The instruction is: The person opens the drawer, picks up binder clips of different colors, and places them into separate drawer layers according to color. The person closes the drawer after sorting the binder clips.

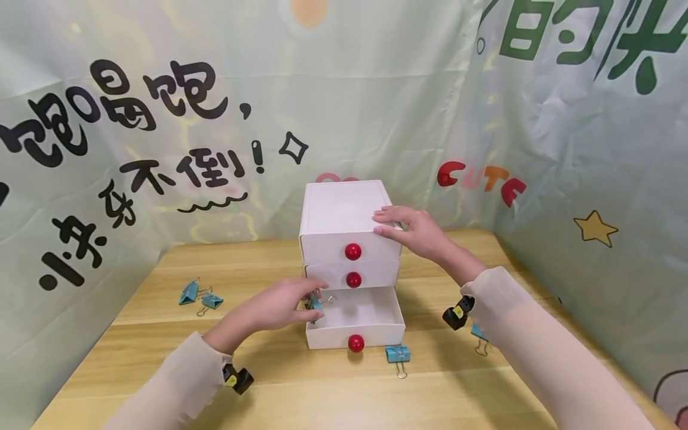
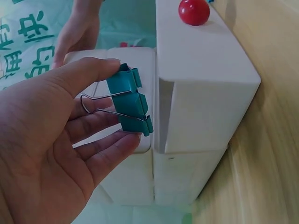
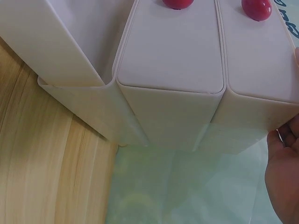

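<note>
A white three-drawer box [image 1: 344, 209] with red round knobs stands on the wooden table, its bottom drawer [image 1: 371, 313] pulled out. My left hand [image 1: 276, 304] is at the left side of that drawer and pinches a teal binder clip [image 2: 128, 100] between thumb and fingertips, its wire handles toward the palm. The clip is partly hidden by the fingers in the head view. My right hand [image 1: 411, 230] rests on the top right edge of the box, fingers stretched over the top. In the right wrist view, part of the right hand [image 3: 285, 163] touches the box's side.
Two teal binder clips, one [image 1: 189, 292] beside another [image 1: 212, 301], lie on the table at left. Another binder clip [image 1: 398, 354] lies at the open drawer's front right corner. A further clip [image 1: 480, 332] is partly under the right sleeve. A printed curtain [image 1: 376, 119] hangs behind.
</note>
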`<action>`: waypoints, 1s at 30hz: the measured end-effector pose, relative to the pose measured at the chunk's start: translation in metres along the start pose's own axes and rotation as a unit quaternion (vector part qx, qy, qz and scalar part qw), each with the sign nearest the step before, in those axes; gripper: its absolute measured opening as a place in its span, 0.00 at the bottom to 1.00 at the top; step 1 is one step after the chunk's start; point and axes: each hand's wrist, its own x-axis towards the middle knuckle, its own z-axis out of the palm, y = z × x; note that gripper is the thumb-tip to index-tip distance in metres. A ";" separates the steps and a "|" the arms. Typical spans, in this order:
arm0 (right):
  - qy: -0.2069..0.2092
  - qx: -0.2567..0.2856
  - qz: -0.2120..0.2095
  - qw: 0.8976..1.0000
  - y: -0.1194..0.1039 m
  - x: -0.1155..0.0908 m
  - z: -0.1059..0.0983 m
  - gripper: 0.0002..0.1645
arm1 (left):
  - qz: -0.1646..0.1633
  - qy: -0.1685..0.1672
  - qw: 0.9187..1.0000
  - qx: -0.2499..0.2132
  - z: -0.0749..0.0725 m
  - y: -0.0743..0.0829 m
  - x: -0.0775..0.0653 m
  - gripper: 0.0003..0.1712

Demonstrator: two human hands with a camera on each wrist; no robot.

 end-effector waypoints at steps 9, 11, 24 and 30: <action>0.003 0.002 -0.001 1.000 -0.001 0.000 0.000 0.30 | 0.011 -0.024 1.000 0.015 0.013 0.002 0.014 0.32; 0.001 0.004 0.002 1.000 0.000 0.000 0.000 0.30 | 0.012 -0.026 0.999 0.019 0.016 0.001 0.018 0.32; 0.005 0.004 0.001 1.000 0.002 -0.001 0.001 0.30 | 0.022 -0.042 0.999 0.025 0.032 0.002 0.029 0.25; 0.007 0.006 -0.004 1.000 0.002 0.000 0.001 0.29 | 0.026 -0.022 0.999 0.016 0.027 -0.001 0.020 0.22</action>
